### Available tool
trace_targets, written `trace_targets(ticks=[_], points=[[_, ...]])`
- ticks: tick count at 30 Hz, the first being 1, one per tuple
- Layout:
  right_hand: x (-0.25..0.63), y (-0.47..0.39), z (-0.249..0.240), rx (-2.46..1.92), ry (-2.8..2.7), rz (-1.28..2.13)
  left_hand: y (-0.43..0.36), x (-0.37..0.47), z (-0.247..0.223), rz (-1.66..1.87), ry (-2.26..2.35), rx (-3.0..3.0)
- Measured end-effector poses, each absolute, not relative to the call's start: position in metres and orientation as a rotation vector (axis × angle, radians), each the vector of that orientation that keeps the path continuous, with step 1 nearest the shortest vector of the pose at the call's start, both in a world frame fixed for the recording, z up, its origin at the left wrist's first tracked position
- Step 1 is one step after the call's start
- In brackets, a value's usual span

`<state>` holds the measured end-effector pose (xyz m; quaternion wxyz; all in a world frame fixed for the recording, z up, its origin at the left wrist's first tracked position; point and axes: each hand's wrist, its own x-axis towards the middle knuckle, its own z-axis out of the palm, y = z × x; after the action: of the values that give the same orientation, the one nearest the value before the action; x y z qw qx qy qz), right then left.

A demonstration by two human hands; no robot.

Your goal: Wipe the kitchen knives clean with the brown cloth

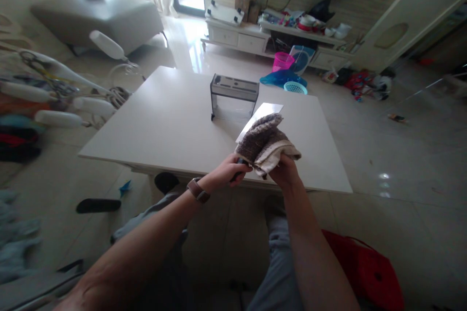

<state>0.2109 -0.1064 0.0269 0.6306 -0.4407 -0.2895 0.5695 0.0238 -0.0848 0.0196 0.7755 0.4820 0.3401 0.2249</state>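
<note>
My left hand (pixel 235 170) is closed around the black handle of a kitchen knife with a broad, shiny blade (pixel 269 109), a cleaver by its shape. The blade points away from me over the table, its lower part hidden behind a brown and beige cloth (pixel 260 143). My right hand (pixel 286 170) grips this cloth from below and lays it against the blade; its fingers are partly covered by the folds. Farther back on the white table (pixel 164 121) stands a knife block (pixel 235 85) with slots along its top and a see-through front.
Behind the table are a pink basket (pixel 282 61), a light blue basket (pixel 295 88) and a blue plastic bag (pixel 279 77). A low white cabinet (pixel 251 41) lines the wall. A red bag (pixel 368 267) lies on the floor at right, and a black slipper (pixel 98 205) at left.
</note>
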Motion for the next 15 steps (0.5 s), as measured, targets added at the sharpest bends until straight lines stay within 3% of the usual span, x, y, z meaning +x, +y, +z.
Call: trace_targets(ticks=[15], points=[[0.214, -0.098, 0.019, -1.009, -0.750, 1.259, -0.081, 0.036, 0.004, 0.515, 0.867, 1.134]])
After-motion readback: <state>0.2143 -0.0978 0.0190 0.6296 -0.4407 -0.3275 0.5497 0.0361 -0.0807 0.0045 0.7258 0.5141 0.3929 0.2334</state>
